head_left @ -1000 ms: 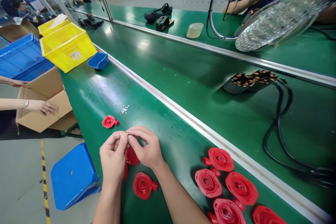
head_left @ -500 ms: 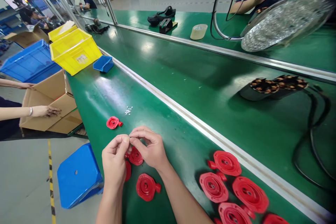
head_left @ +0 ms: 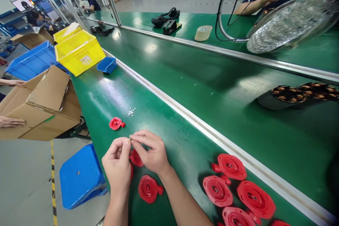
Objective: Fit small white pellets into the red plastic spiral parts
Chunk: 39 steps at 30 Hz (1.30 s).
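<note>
My left hand and my right hand meet at their fingertips over the green bench. Both are closed in a pinch; whatever lies between the fingers is too small to name. Partly hidden beneath them is a red round plastic part with a short side spout, and another peeks out behind my left hand. A similar red part lies just below my right hand. Beyond my fingers sit one more red part and a little heap of tiny white pieces.
Several red parts cluster at right beside a metal rail. A yellow bin and small blue tray stand farther off. At left, another person's hands hold a cardboard box above a blue stool. Dark cylinders lie beyond the rail.
The cardboard box at left has shifted and tilted toward the bench with the other person's hands. The dark cylinders have slid right. My hands keep nearly the same pinch.
</note>
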{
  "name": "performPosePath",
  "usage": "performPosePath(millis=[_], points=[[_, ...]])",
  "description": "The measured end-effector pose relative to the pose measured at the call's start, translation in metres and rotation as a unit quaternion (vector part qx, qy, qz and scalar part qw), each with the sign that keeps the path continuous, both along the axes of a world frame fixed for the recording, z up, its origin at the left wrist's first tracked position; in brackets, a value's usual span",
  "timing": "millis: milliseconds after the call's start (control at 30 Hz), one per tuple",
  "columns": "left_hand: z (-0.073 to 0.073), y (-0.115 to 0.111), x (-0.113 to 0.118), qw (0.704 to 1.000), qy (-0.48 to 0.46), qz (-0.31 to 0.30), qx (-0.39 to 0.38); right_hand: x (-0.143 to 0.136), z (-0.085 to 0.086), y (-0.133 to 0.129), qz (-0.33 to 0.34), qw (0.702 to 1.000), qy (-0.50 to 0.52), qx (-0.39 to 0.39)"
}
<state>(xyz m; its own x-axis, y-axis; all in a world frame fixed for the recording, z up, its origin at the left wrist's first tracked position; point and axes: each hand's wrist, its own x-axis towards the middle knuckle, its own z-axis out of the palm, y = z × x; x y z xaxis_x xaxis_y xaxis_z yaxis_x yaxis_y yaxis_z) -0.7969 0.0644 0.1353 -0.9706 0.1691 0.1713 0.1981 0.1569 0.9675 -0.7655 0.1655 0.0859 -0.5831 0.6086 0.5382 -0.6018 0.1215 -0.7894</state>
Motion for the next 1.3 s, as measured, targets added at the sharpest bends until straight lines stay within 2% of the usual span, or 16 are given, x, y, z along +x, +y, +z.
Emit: performPosePath(millis=[300,400,500,600,767,833,900,967,1033,1100,1133,1200,1300], points=[[-0.002,-0.002,0.001,1.0,-0.015,0.008,0.007,0.001,0.0,-0.001,0.043,0.999,0.007,-0.018],[-0.001,-0.007,-0.001,1.0,-0.023,0.003,0.002,0.002,0.0,-0.001,0.087,0.995,-0.003,-0.054],[0.0,-0.014,-0.003,0.998,-0.04,-0.029,-0.025,0.003,0.0,0.002,0.122,0.987,-0.032,-0.097],[-0.001,-0.02,-0.005,0.995,-0.061,-0.056,-0.055,0.003,0.001,0.005,0.108,0.989,-0.063,-0.075],[-0.007,-0.023,-0.007,0.993,-0.12,-0.018,-0.005,0.003,-0.001,0.0,0.088,0.994,-0.06,-0.015],[-0.009,-0.023,-0.008,0.992,-0.124,-0.022,-0.012,0.003,-0.003,-0.001,0.077,0.995,-0.058,-0.01],[-0.01,-0.023,-0.009,0.991,-0.1,-0.039,-0.079,0.002,-0.004,-0.001,0.054,0.996,-0.067,-0.022],[-0.012,-0.026,-0.008,0.977,-0.037,-0.067,-0.198,0.002,-0.005,0.001,0.029,0.995,-0.082,-0.051],[-0.017,-0.028,-0.006,0.941,0.036,-0.102,-0.322,0.002,-0.005,0.003,0.012,0.992,-0.096,-0.084],[-0.023,-0.03,-0.004,0.906,0.077,-0.135,-0.393,0.002,-0.005,0.004,0.007,0.99,-0.101,-0.098],[-0.025,-0.031,-0.004,0.903,0.079,-0.149,-0.396,0.002,-0.005,0.004,0.009,0.991,-0.099,-0.095],[-0.028,-0.03,-0.007,0.926,0.062,-0.136,-0.346,0.002,-0.005,0.004,0.015,0.993,-0.091,-0.074],[-0.028,-0.027,-0.015,0.976,0.024,-0.021,-0.214,0.002,-0.007,0.002,0.024,0.996,-0.081,-0.015]])
